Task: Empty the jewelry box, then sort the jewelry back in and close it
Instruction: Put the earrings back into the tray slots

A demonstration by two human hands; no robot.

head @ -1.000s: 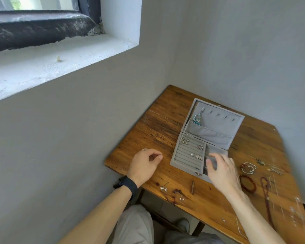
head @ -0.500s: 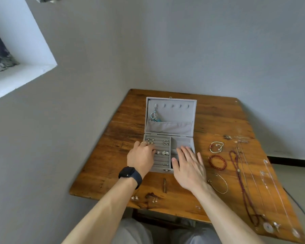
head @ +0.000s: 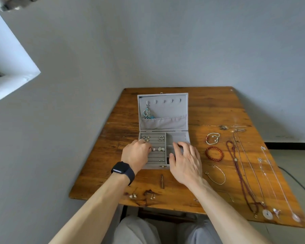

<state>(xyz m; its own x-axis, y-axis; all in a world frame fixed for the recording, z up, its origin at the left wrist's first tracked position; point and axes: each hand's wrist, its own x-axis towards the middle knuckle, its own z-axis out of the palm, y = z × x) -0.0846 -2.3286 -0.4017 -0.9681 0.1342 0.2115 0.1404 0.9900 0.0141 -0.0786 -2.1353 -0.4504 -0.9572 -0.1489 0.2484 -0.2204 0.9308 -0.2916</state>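
Note:
The grey jewelry box (head: 176, 137) stands open on the wooden table (head: 209, 106), its lid (head: 167, 107) upright. A teal drop earring (head: 147, 113) hangs from a lid hook. Small earrings (head: 161, 138) sit in the ring rolls on the left. My left hand (head: 136, 154), with a black watch on the wrist, curls its fingers down onto the rolls at a pink stud (head: 153, 149). My right hand (head: 185, 162) hovers over the right compartment with fingers spread and lightly bent, holding nothing.
Right of the box lie a white bead bracelet (head: 212, 138), a red bead bracelet (head: 214, 153), a thin bangle (head: 217, 175), a dark bead necklace (head: 239, 166) and silver chains (head: 271, 173). Loose studs (head: 132, 196) and a brown clip (head: 162, 181) lie near the front edge.
The view has swung to face the box squarely. My left hand moved from the table onto the ring rolls. My right hand stays over the right compartment, fingers now more bent.

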